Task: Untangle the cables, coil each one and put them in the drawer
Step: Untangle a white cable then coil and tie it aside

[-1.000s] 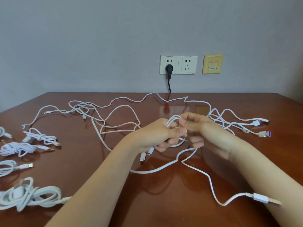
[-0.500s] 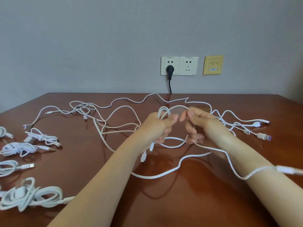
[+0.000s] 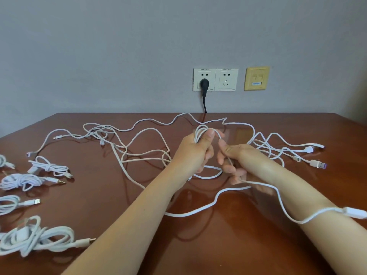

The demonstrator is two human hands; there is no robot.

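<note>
Brown wooden surface [image 3: 99, 205]: coiled white cable bundles [image 3: 33, 238] done, loose white cable tangle [image 3: 139, 151] pending. My left hand [image 3: 193, 153] fingers [image 3: 207, 155] grip thin white cable loops [image 3: 199, 132]; right hand [image 3: 238, 161] pinches the tail.

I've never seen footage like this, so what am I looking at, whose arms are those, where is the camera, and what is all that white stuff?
No machine here: these are a person's bare arms, filmed by one wide-angle camera on their head, looking forward and down. The left hand grips loops of a white cable; the right hand holds its loose length, which trails across the forearm to a connector. On the brown table lie tangled cables and, at left, bundled cables.
</note>
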